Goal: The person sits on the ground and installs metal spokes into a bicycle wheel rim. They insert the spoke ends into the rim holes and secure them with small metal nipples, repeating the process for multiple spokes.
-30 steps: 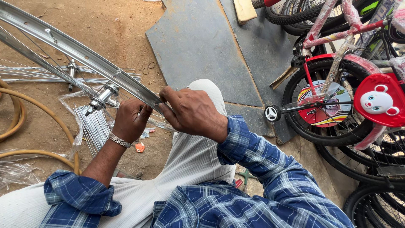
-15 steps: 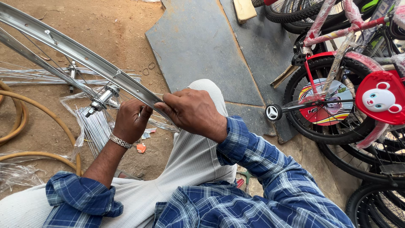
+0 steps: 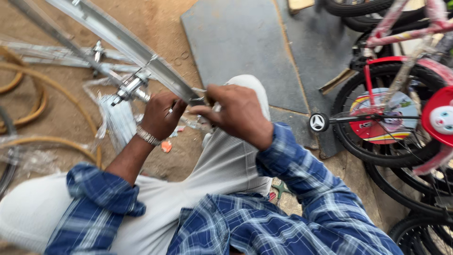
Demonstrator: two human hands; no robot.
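Ground: bare brown dirt (image 3: 155, 28), partly covered by a grey mat (image 3: 245, 42) at upper centre.

Small bicycle (image 3: 401, 94), right edge: pink frame, black tyres, coloured disc in the wheel, a training wheel (image 3: 319, 122) jutting toward the mat. More black tyres lie behind and below it.

Person, seated: blue plaid shirt, pale trousers, one knee (image 3: 245, 85) raised toward the mat.

Wheel rim (image 3: 127, 45): bare silver metal, running as a long band from the upper left down to centre frame, where it ends between the two hands, above the raised knee. A metal hub (image 3: 130, 89) hangs just left of the hands, under the rim.

Tan hoops (image 3: 42, 94), curved, on the dirt at far left.

Bundle of spokes in clear plastic (image 3: 115, 120), on the ground below the hub.

Left hand (image 3: 159, 114): metal bracelet at the wrist, fingers curled in a narrow grip at the underside of the rim; what the fingers pinch is too small to tell.

Right hand (image 3: 235, 111): closed over the rim's near end from the right, fingertips pinched on something at the rim edge, thumb nearly meeting the left hand.

Small orange scrap (image 3: 166, 147), on the dirt below the left wrist.
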